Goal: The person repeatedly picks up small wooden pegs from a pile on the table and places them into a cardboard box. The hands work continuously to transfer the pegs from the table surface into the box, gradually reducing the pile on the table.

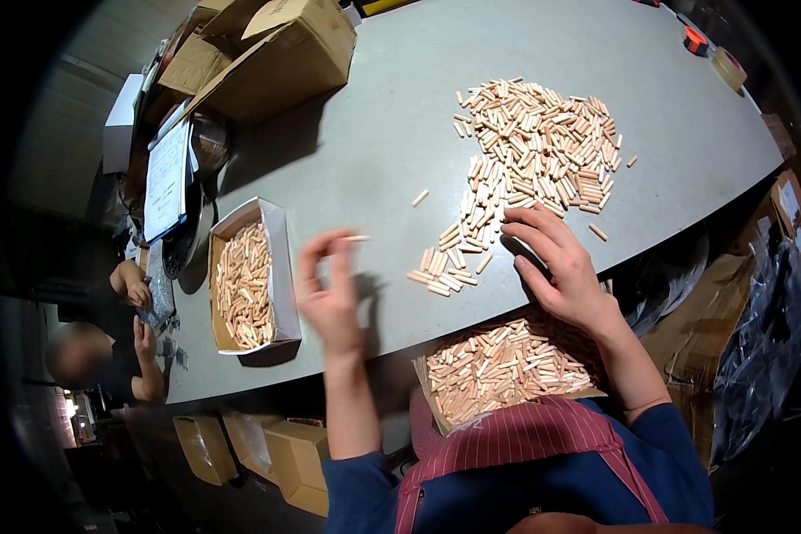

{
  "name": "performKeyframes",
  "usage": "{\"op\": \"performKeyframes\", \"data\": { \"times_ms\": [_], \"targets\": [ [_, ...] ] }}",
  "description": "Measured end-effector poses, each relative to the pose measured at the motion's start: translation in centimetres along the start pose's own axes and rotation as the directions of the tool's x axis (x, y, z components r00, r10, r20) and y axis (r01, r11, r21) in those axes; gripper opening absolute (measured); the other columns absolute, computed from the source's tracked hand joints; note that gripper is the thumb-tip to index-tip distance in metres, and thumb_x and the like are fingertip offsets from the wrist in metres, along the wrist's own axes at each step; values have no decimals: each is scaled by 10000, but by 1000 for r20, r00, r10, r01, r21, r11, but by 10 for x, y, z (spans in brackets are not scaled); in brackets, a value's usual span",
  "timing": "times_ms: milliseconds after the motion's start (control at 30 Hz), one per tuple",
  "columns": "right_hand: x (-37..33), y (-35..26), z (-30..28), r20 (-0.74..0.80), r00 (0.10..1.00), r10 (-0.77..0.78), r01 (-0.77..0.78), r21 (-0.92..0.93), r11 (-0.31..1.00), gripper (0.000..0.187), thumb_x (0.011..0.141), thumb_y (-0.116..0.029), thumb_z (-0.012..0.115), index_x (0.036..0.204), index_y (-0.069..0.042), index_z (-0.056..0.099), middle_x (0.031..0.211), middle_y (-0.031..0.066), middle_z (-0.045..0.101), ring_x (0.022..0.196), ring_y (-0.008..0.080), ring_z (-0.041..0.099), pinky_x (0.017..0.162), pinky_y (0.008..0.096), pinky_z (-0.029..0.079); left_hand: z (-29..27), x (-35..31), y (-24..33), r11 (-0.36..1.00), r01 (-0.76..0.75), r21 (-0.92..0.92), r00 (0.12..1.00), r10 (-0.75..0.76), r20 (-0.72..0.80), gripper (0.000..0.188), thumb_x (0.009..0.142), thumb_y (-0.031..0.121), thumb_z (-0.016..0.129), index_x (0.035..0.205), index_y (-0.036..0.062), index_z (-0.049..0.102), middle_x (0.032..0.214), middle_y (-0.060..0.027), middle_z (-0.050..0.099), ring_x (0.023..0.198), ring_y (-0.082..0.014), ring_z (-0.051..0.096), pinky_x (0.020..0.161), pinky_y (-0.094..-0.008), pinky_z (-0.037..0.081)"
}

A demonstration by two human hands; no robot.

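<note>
Left grip: mine (329,285), blurred, thumb and finger pinching one wooden peg (358,238) above the table (392,98).
Right grip: mine (556,262), fingers apart and loosely curved, tips at the near side of the peg pile (543,147); what lies beneath them I cannot see.
Small cluster: pegs (443,271) on the table between my hands, with a stray peg (420,198) lying off by itself.
White box: open-topped (285,267), just left of my left grip, well filled with pegs.
Lap box: cardboard (429,392), below the near edge, against my apron (507,436), many pegs inside.
Risk, pinch: only the fingertips hold my peg; a loose squeeze or a knock on the white box's wall could drop it.
Risk, pile: a broad drag of my right fingers could roll pegs over the near edge.
Risk, white box: a bump from my knuckles could shift it or spill pegs.
Edges: near edge passes slantwise under my right wrist; the white box stands near the left corner.
Room: widest on the far side, between the large carton (285,80) and the pile; tightest beside the white box.
</note>
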State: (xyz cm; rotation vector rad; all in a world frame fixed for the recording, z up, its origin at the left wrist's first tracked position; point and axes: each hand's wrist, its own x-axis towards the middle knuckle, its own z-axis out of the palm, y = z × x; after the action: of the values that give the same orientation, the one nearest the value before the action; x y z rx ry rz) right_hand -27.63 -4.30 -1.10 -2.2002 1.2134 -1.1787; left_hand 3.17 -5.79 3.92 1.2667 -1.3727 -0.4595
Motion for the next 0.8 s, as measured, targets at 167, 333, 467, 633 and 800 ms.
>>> {"op": "performKeyframes", "data": {
  "times_ms": [167, 333, 467, 633, 800],
  "targets": [
    [1, -2, 1, 16, 1000, 2, -2, -3, 1000, 416, 933, -30, 681, 1348, -2, 668, 1428, 186, 657, 1341, 406, 632, 1269, 573, 398, -93, 18, -17, 918, -22, 395, 926, 168, -339, 196, 1077, 98, 679, 1235, 27, 770, 1212, -100, 770, 1149, -243, 699, 1016, -400, 545],
    [2, -2, 5, 5, 1000, 1, -1, -49, 999, 489, 951, -50, 694, 1432, 2, 627, 1496, 207, 625, 1374, 417, 612, 1260, 579, 400, -89, -2, -22, 500, -137, 855, 893, 435, -111, 298, 1049, 58, 636, 1318, 25, 757, 1410, -166, 709, 1320, -353, 649, 1160, -463, 477],
    [6, -9, 8, 107, 994, -20, 41, -197, 979, 512, 1034, -152, 665, 1514, 2, 571, 1601, 219, 552, 1477, 406, 537, 1286, 578, 344, -16, 1, -21, 746, -352, 565, 933, 237, 270, 437, 1060, 63, 599, 1493, 15, 628, 1616, -230, 556, 1552, -413, 459, 1293, -509, 340],
    [7, -14, 10, 244, 966, -86, 166, -329, 929, 514, 1107, -286, 603, 1530, 3, 555, 1642, 195, 529, 1548, 380, 473, 1310, 559, 293, 39, 34, -51, 829, -383, 406, 787, 63, 614, 607, 1129, 217, 518, 1660, -46, 386, 1723, -285, 405, 1648, -455, 292, 1357, -513, 225],
    [0, -9, 1, 158, 979, -132, 150, -105, 983, 378, 1065, -186, 647, 1396, -6, 668, 1492, 194, 654, 1425, 377, 602, 1262, 549, 392, 65, 48, -57, 858, -433, 276, 670, 102, 736, 613, 1150, 279, 470, 1665, -43, 388, 1725, -276, 409, 1645, -449, 302, 1365, -515, 184]
  ]
}}
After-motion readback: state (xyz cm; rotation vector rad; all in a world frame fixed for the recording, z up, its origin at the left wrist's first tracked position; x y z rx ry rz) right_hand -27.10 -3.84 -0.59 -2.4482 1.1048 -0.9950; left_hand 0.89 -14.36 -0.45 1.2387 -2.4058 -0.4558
